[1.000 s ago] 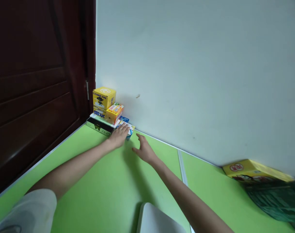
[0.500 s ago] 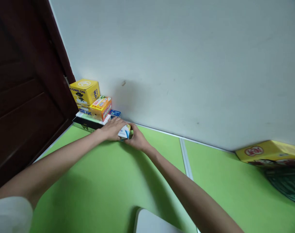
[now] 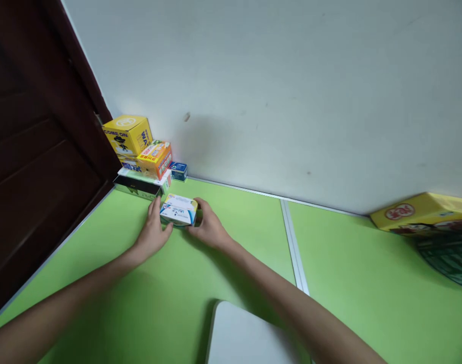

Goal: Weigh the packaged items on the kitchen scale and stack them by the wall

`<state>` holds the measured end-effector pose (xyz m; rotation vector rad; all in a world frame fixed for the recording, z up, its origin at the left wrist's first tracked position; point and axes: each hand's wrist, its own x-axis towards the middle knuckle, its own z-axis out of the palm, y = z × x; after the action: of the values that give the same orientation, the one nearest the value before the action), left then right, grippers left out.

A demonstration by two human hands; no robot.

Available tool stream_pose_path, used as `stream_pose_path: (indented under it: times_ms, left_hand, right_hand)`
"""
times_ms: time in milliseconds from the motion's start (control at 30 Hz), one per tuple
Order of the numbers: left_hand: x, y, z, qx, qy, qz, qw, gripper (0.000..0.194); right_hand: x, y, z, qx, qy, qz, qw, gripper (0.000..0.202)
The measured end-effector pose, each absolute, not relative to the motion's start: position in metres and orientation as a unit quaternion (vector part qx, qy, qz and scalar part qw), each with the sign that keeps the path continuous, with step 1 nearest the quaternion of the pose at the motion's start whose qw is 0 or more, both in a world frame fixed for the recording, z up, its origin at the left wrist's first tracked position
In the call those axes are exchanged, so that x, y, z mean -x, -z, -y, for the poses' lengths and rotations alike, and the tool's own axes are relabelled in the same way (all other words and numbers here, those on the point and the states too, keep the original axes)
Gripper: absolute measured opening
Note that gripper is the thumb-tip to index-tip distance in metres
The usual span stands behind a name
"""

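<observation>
Between my two hands is a small white and blue box (image 3: 177, 213) with yellow on its top. My right hand (image 3: 207, 222) grips its right end, thumb at the front and fingers behind. At its left end my left hand (image 3: 154, 230) has thumb and fingers apart, close beside the box. Behind stands a stack: a long black and white box (image 3: 137, 186) at the bottom, an orange box (image 3: 156, 159) and a yellow box (image 3: 128, 135) above. A small dark blue box (image 3: 178, 171) stands by the wall at the stack's right.
A white flat object (image 3: 246, 336) lies at the front edge of view. At the right are a yellow box (image 3: 416, 215) and a dark green ribbed item (image 3: 447, 258). A metal strip (image 3: 291, 242) crosses the green table (image 3: 170, 298); a dark door stands left.
My left hand has drawn back from over the box and moved to its left end. The white and blue box now shows more fully, a little nearer and further left.
</observation>
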<state>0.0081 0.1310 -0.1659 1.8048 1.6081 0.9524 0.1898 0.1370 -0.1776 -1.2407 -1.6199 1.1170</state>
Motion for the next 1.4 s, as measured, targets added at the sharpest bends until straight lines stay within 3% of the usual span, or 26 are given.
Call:
stream_pose_path:
  times_ms: [133, 300, 433, 667, 900, 1100, 1167, 1267, 1400]
  left_hand:
    - [-0.008, 0.179, -0.134, -0.513, -0.428, -0.62, 0.412, 0.066]
    - [-0.022, 0.174, -0.107, -0.512, -0.433, -0.602, 0.434, 0.059]
    - [-0.035, 0.163, -0.069, -0.551, -0.388, -0.574, 0.465, 0.055]
    - [-0.052, 0.11, 0.006, -0.708, -0.323, -0.522, 0.349, 0.049]
    - [-0.052, 0.101, 0.065, -0.779, -0.187, -0.467, 0.374, 0.039]
    - [-0.036, 0.104, 0.059, -0.813, -0.136, -0.481, 0.299, 0.07]
    - [-0.029, 0.099, 0.052, -0.826, -0.141, -0.472, 0.274, 0.071]
    - [-0.028, 0.096, 0.043, -0.85, -0.143, -0.432, 0.266, 0.063]
    - [-0.05, 0.101, 0.033, -0.869, -0.114, -0.395, 0.277, 0.037]
  right_hand:
    - [-0.169, 0.176, -0.127, 0.552, -0.402, 0.617, 0.392, 0.08]
    - [-0.178, 0.166, -0.094, 0.577, -0.416, 0.601, 0.364, 0.051]
    - [-0.206, 0.154, -0.064, 0.603, -0.401, 0.586, 0.363, 0.041]
    - [-0.268, 0.1, 0.033, 0.578, -0.336, 0.647, 0.367, 0.03]
    - [-0.284, 0.092, 0.123, 0.603, -0.346, 0.658, 0.291, 0.025]
    - [-0.297, 0.099, 0.138, 0.614, -0.364, 0.625, 0.316, 0.067]
    - [-0.303, 0.096, 0.14, 0.602, -0.366, 0.629, 0.328, 0.065]
    - [-0.302, 0.095, 0.14, 0.579, -0.359, 0.653, 0.331, 0.064]
    - [-0.299, 0.095, 0.132, 0.555, -0.316, 0.703, 0.312, 0.05]
